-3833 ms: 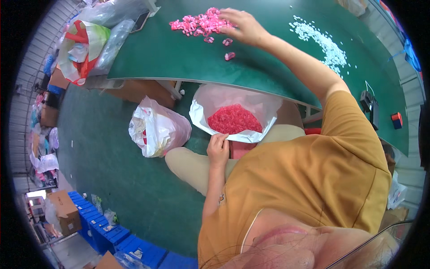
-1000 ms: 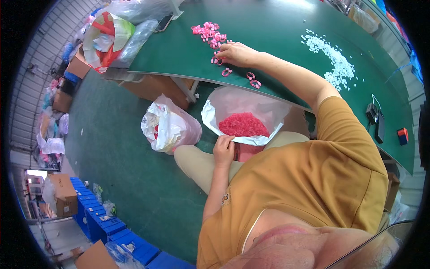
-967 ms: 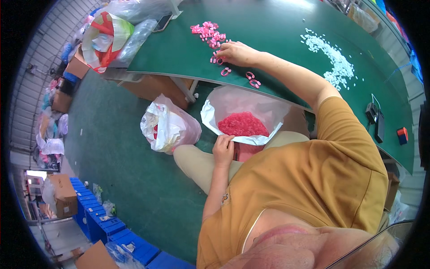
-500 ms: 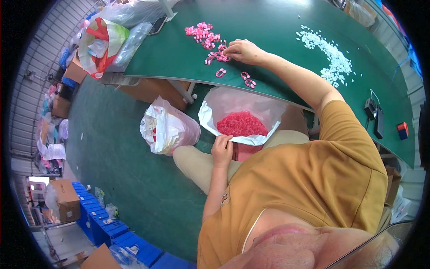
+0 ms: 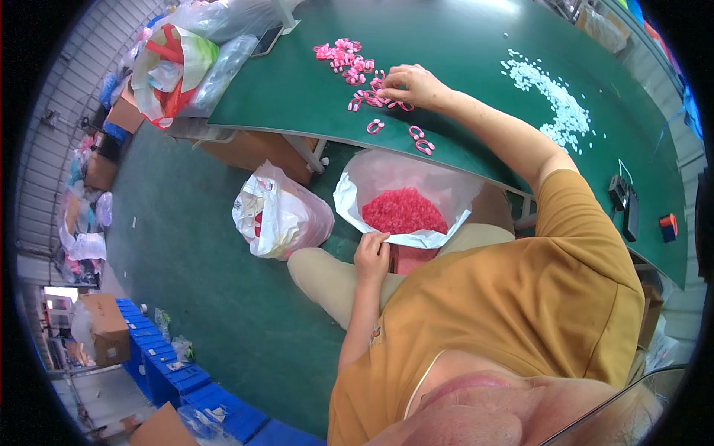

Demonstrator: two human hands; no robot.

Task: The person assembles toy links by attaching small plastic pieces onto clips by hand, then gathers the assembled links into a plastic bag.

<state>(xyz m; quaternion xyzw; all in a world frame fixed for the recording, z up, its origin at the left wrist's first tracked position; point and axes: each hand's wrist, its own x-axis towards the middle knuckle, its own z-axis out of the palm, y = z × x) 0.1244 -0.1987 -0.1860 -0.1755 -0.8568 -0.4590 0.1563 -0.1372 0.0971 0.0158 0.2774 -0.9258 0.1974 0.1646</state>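
Note:
My right hand (image 5: 419, 86) reaches over the green table, its fingers curled and pressed together at the edge of a pile of small pink loops (image 5: 344, 58) with pale pads. Its fingertips touch loops in the pile; whether one is pinched is hidden. One loose pink loop (image 5: 375, 126) and a pair of loops (image 5: 421, 140) lie nearer the table's front edge. Below, my left hand (image 5: 371, 258) is closed on the folded rim of a white plastic bag (image 5: 422, 238). Inside this bag is a heap of red-pink pieces (image 5: 404, 210).
Many small white pieces (image 5: 555, 100) are spread over the table's right side. A phone (image 5: 266, 41) lies at the far left. Black devices with a cable (image 5: 631, 212) and an orange-and-blue item (image 5: 668, 228) sit at the right. Another full bag (image 5: 286, 215) stands on the floor.
The whole view has shifted slightly. My right hand stays at the pile, and a pink loop now shows beneath its fingers. The left hand keeps its grip on the bag rim.

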